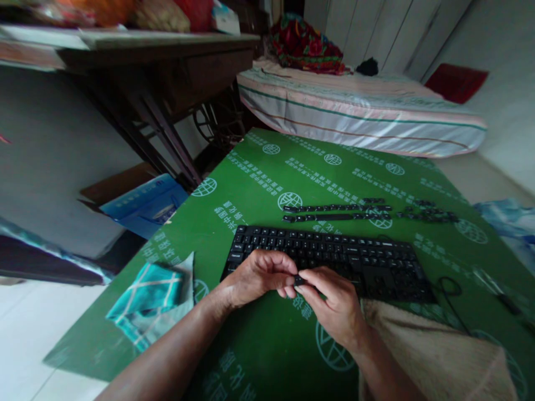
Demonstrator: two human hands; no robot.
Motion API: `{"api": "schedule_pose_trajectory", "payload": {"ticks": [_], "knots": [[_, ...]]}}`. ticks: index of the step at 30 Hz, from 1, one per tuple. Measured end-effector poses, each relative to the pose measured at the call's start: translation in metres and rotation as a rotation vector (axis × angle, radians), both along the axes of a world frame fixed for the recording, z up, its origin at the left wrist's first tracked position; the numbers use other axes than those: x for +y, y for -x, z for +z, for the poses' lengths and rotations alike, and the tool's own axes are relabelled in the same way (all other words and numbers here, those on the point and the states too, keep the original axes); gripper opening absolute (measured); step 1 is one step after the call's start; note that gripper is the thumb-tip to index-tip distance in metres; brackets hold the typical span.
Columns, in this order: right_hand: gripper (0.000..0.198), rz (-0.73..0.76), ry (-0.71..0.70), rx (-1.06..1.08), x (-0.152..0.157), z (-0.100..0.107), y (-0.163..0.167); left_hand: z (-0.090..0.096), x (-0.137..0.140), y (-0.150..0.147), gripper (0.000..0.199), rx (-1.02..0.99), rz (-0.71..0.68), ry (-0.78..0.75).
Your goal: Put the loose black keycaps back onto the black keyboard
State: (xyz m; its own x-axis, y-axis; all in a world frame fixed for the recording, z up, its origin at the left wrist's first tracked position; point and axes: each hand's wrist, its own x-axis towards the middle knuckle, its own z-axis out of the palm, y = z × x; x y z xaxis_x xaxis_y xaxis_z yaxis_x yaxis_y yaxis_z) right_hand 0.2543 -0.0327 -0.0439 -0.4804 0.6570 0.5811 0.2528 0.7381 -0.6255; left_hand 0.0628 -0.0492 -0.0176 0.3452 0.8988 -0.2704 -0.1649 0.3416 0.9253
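Observation:
A small black keycap (299,280) is pinched between the fingertips of both hands, just in front of the keyboard. My left hand (261,273) grips it from the left with thumb and fingers closed. From the right, my right hand (334,301) holds it the same way. Behind them lies a black keyboard (326,242), its lower middle hidden by my hands. Some keys are off at its lower right part. Beyond the keyboard, loose keycaps (338,217) lie in rows, with a looser cluster of keycaps (430,213) to their right.
On the green board (251,172) a folded teal checked cloth (154,292) lies left and a beige towel (434,345) right. A cable (453,306) runs from the keyboard, near a brush-like tool (497,289). A bed (359,111) stands behind, a wooden table (159,55) at left.

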Motion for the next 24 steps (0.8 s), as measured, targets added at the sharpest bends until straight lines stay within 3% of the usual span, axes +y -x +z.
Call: {"api": "schedule_pose_trajectory", "payload": {"ticks": [24], "knots": [[0.027, 0.018, 0.001, 0.025, -0.0019, -0.0042, 0.0002, -0.0016, -0.001, -0.0025, 0.028, -0.042, 0.043, 0.028]]}}
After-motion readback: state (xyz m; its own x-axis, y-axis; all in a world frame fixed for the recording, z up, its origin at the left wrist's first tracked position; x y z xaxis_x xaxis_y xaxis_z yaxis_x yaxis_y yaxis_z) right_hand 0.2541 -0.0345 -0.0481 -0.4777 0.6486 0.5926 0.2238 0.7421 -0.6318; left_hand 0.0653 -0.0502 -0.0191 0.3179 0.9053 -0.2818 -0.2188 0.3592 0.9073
